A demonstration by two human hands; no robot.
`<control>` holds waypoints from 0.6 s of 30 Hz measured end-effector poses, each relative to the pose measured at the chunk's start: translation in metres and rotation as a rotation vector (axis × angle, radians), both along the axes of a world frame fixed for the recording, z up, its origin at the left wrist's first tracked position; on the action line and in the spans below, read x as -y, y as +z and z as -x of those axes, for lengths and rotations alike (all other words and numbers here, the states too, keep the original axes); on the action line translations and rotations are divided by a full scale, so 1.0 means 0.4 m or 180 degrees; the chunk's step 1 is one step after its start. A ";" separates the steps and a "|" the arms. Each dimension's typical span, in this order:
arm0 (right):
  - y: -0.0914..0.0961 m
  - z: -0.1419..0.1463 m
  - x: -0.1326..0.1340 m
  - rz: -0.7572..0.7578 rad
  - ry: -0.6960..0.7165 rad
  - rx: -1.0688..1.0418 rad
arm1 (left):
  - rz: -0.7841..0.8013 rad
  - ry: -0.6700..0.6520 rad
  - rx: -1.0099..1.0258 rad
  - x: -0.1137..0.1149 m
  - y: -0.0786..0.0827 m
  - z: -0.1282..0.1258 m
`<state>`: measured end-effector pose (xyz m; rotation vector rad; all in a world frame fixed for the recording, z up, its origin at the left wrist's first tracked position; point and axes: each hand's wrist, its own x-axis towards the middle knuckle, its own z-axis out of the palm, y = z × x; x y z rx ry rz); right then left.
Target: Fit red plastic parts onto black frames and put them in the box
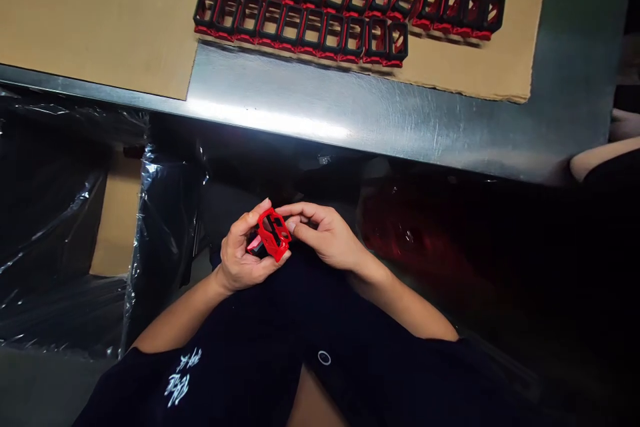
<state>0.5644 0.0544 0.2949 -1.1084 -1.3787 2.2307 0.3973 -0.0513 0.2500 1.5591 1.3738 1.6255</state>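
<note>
Low in front of my body, my left hand (240, 257) grips a red and black plastic frame part (274, 233) by its sides, thumb below and fingers above. The red face of the part points up and to the right, and black shows inside it. My right hand (325, 233) closes its thumb and fingertips on the part's right edge; whether a small piece sits between those fingers is hidden. Two rows of similar black and red frames (300, 30) stand upright on the bench beyond my hands.
Cardboard sheets (100, 20) cover much of the metal bench (280, 97). Below it at the left is a plastic-lined box (115, 213), and dim red items (415, 220) lie under plastic at the right. Another person's arm (605, 157) reaches the bench's right edge.
</note>
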 end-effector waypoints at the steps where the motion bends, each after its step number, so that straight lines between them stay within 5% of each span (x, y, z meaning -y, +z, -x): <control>1: -0.007 0.001 0.000 0.0050 -0.0013 -0.0033 | 0.0014 0.0056 -0.0051 -0.001 0.000 0.002; 7: -0.059 0.015 -0.006 0.0312 -0.0059 0.0122 | 0.0249 0.0279 0.0051 -0.002 0.004 0.023; 10: -0.090 0.024 -0.013 0.0158 -0.0033 0.0441 | 0.0302 0.0428 0.0044 0.005 0.015 0.085; 13: -0.126 0.026 -0.023 0.0032 0.0024 0.0839 | 0.0092 0.1052 -0.0095 0.005 0.032 0.241; 15: -0.153 0.024 -0.033 0.0041 0.0019 0.1046 | 0.0006 0.1867 -0.0039 0.000 0.035 0.399; 18: -0.192 0.021 -0.045 0.0088 -0.0039 0.1289 | 0.0927 0.3023 0.0552 -0.015 -0.002 0.661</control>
